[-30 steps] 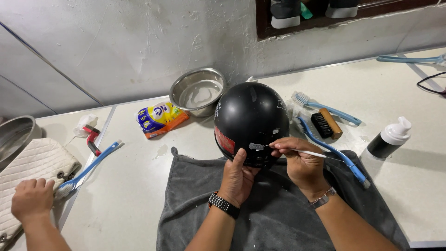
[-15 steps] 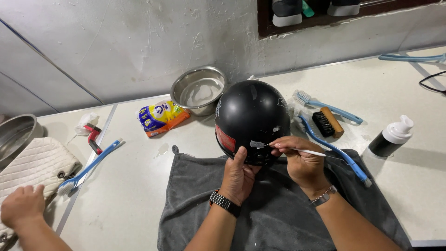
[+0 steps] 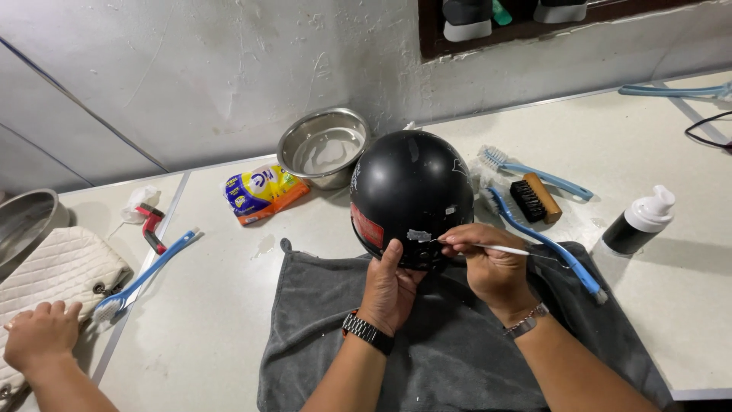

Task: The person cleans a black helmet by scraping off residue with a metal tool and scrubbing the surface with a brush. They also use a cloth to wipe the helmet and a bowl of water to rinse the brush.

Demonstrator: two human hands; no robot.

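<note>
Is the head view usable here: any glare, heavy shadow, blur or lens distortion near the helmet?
Head view: light is even and soft, shadows faint under the pump bottle; the black helmet is matte with only a dull sheen, no blown glare; left hand and right hand look sharp; the table edge and wall lines bow, showing wide-angle distortion.

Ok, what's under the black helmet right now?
A grey towel lies spread under the black helmet, on the white table. The helmet's underside and the towel directly beneath it are hidden by both hands.

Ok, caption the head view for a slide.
Left hand steadies a black helmet on a grey towel while right hand works a thin white tool against it.
</note>
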